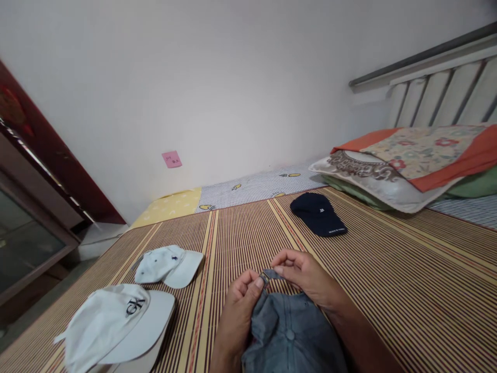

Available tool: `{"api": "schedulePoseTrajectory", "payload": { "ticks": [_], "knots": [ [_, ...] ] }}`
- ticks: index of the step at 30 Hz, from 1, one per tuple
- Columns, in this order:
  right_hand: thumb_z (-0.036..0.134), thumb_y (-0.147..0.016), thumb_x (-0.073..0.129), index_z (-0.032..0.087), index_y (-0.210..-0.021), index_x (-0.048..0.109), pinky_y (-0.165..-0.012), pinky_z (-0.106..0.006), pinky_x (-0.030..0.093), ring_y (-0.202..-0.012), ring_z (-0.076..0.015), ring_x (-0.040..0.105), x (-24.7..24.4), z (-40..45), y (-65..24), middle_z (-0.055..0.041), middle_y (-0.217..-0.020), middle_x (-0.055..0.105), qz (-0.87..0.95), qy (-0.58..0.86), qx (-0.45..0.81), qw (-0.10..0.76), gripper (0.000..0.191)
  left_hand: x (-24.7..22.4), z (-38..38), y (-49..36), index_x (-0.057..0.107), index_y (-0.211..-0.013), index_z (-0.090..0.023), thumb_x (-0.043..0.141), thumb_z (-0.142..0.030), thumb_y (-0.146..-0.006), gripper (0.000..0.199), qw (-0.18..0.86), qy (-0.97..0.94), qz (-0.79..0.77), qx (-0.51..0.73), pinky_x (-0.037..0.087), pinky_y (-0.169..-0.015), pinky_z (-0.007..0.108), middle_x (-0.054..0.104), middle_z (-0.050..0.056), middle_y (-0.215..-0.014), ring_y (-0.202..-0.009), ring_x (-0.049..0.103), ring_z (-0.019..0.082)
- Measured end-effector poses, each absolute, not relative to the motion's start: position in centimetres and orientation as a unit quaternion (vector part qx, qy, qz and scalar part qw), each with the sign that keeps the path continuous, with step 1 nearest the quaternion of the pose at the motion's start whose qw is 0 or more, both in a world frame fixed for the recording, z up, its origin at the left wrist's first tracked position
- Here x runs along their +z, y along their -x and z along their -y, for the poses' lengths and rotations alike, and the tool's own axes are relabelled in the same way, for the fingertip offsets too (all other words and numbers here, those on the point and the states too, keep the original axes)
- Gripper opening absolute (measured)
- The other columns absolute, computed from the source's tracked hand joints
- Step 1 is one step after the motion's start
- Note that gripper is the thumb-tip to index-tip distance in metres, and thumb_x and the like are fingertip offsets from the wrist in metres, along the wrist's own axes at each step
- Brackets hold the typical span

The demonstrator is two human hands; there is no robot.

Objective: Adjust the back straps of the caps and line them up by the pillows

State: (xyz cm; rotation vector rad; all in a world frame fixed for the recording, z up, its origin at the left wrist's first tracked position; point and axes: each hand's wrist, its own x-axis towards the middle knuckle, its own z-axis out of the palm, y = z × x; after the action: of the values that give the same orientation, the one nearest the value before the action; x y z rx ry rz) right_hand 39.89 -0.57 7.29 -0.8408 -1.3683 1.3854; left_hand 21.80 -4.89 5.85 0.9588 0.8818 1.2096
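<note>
A grey-blue cap (pixel 291 331) lies at the bottom centre, its back strap toward the far side. My left hand (pixel 241 305) pinches that strap at its metal buckle (pixel 264 278). Thumb and fingers of my right hand (pixel 305 274) are closed on the strap's other part, just right of the buckle. Beyond my hands a navy cap (pixel 318 213) rests on the striped mat (pixel 240 233). On the left are a small white cap (pixel 166 265) and, nearer, a larger white cap with black letters (pixel 112 324), which lies over another light brim.
Pillows and folded bedding (pixel 423 155) are piled at the right, below a white radiator (pixel 446 93). A white wall with a pink note (pixel 171 159) stands behind the mat. At the left are a dark red door frame (pixel 58 155) and a glass-fronted cabinet (pixel 27 243).
</note>
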Motion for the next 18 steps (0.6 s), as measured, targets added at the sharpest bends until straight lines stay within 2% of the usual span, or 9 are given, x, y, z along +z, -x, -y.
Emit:
{"api": "schedulePoseTrajectory", "payload": {
  "ticks": [3, 9, 13, 18],
  "knots": [
    [0.034, -0.077, 0.078, 0.019, -0.087, 0.071, -0.047, -0.023, 0.023, -0.05, -0.0071, 0.035, 7.14, 0.53, -39.95, 0.0053, -0.065, 0.052, 0.557, 0.346, 0.595, 0.465, 0.021, 5.8, 4.82, -21.82, 0.054, -0.077, -0.018, 0.08, -0.051, -0.081, 0.043, 0.631, -0.429, -0.377, 0.525, 0.025, -0.049, 0.018, 0.044, -0.007, -0.061, -0.052, 0.032, 0.006],
    [0.037, -0.076, 0.076, 0.017, -0.087, 0.068, -0.045, -0.022, 0.018, -0.047, -0.0052, 0.031, 6.98, 0.44, -39.98, 0.0057, -0.063, 0.052, 0.529, 0.33, 0.626, 0.469, 0.024, 5.57, 4.81, -21.87, 0.054, -0.08, -0.018, 0.08, -0.049, -0.082, 0.04, 0.636, -0.42, -0.372, 0.53, 0.028, -0.05, 0.018, 0.046, -0.007, -0.063, -0.053, 0.034, 0.006],
    [0.037, -0.076, 0.076, 0.018, -0.086, 0.068, -0.045, -0.023, 0.018, -0.046, -0.0053, 0.03, 6.84, 0.37, -39.99, 0.0059, -0.062, 0.051, 0.531, 0.323, 0.63, 0.467, 0.023, 5.48, 4.78, -21.88, 0.056, -0.082, -0.017, 0.08, -0.048, -0.082, 0.039, 0.643, -0.415, -0.364, 0.53, 0.031, -0.052, 0.018, 0.048, -0.006, -0.066, -0.056, 0.037, 0.006],
    [0.034, -0.08, 0.073, 0.019, -0.087, 0.069, -0.048, -0.023, 0.024, -0.051, -0.0075, 0.035, 6.8, 0.62, -39.99, 0.005, -0.066, 0.053, 0.563, 0.328, 0.606, 0.456, 0.016, 5.66, 4.92, -21.97, 0.058, -0.084, -0.018, 0.077, -0.046, -0.086, 0.034, 0.643, -0.43, -0.356, 0.524, 0.028, -0.049, 0.018, 0.043, -0.008, -0.061, -0.051, 0.031, 0.006]
  ]
}}
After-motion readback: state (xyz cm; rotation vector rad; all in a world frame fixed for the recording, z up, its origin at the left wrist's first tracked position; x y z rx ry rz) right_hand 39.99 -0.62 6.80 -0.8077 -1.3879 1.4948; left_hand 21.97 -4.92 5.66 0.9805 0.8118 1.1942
